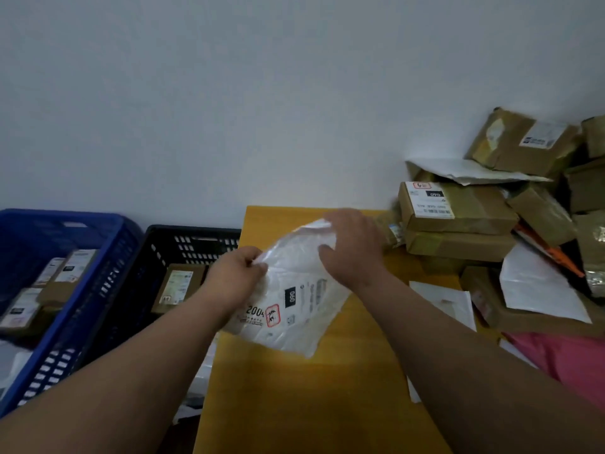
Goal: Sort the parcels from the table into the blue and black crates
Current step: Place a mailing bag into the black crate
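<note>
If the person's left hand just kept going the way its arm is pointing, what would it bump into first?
The left hand pinches the white plastic mailer bag at its left edge and points up and right across it. Going on, it would probably push into that bag first, then the right hand gripping its top; depth is unclear.

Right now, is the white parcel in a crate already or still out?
Out. Both hands, left hand and right hand, hold the white parcel above the yellow table.
</note>
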The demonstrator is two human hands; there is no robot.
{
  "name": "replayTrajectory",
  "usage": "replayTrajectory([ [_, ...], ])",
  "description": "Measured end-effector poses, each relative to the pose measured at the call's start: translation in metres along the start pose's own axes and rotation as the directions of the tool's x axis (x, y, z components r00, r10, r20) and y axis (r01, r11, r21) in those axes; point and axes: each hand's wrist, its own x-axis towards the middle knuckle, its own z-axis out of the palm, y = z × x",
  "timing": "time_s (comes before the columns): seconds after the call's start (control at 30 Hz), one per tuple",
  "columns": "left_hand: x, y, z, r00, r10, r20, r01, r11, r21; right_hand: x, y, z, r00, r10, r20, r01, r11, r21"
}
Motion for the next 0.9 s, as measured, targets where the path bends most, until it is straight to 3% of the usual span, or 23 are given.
replayTrajectory([
  [0.03,0.0,-0.006,-0.008,0.994,-0.101,-0.031,0.095,0.982,-0.164,0.001,0.006,0.004,0.989,0.14,-0.045,-0.134,0.984,0.114],
  [0.07,-0.001,-0.014,-0.016,0.983,-0.183,-0.03,0.166,0.941,-0.294,0.001,0.01,0.008,0.954,0.301,0.006,-0.293,0.925,0.241],
  [0.13,0.001,-0.03,-0.029,0.957,-0.291,0.013,0.264,0.847,-0.462,-0.001,0.013,0.02,0.81,0.512,0.286,-0.586,0.681,0.44],
  [0.17,0.003,-0.038,-0.035,0.946,-0.323,0.031,0.292,0.803,-0.519,-0.003,0.012,0.029,0.726,0.535,0.432,-0.687,0.549,0.476],
  [0.23,0.005,-0.052,-0.047,0.931,-0.362,0.056,0.321,0.734,-0.598,-0.011,0.004,0.048,0.612,0.485,0.624,-0.791,0.391,0.471],
  [0.33,0.009,-0.077,-0.069,0.908,-0.409,0.088,0.367,0.678,-0.637,-0.013,-0.02,0.077,0.584,0.359,0.728,-0.811,0.297,0.504],
  [0.4,0.017,-0.097,-0.09,0.899,-0.431,0.079,0.377,0.67,-0.639,-0.006,-0.046,0.092,0.626,0.344,0.7,-0.777,0.361,0.517],
  [0.47,0.03,-0.119,-0.116,0.892,-0.451,0.027,0.368,0.691,-0.622,0.006,-0.077,0.107,0.683,0.373,0.628,-0.72,0.492,0.49],
  [0.63,0.058,-0.177,-0.191,0.91,-0.369,-0.192,0.287,0.891,-0.351,0.024,-0.162,0.165,0.768,0.354,0.533,-0.601,0.686,0.41],
  [0.77,0.076,-0.228,-0.233,0.936,-0.304,-0.179,0.3,0.953,-0.051,0.021,-0.213,0.234,0.77,0.318,0.553,-0.552,0.767,0.326],
  [0.9,0.088,-0.278,-0.237,0.97,-0.237,-0.056,0.241,0.905,0.351,-0.002,-0.228,0.291,0.704,0.341,0.623,-0.554,0.813,0.181],
])
